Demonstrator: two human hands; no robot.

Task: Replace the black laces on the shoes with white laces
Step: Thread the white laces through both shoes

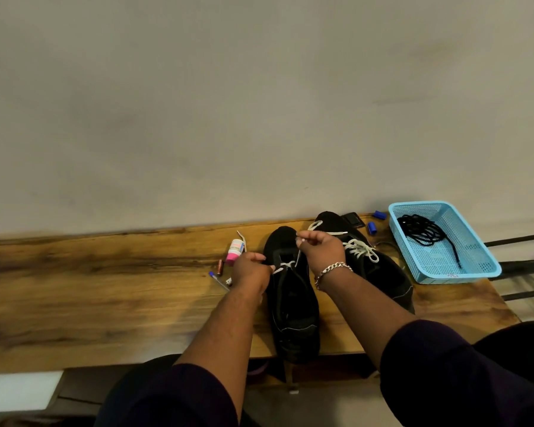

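Two black shoes stand on the wooden table. The near shoe points away from me, with a white lace crossing its lowest eyelets. My left hand pinches one end of that lace at the shoe's left side. Raised above the toe, my right hand pinches the other end between its fingertips. To the right, the second shoe carries a white lace threaded through its eyelets. Black laces lie coiled in a blue basket.
A small pink-and-white bottle, a battery and a pen lie left of the near shoe. Two blue caps and a dark flat object sit by the wall. The basket stands at the table's right end.
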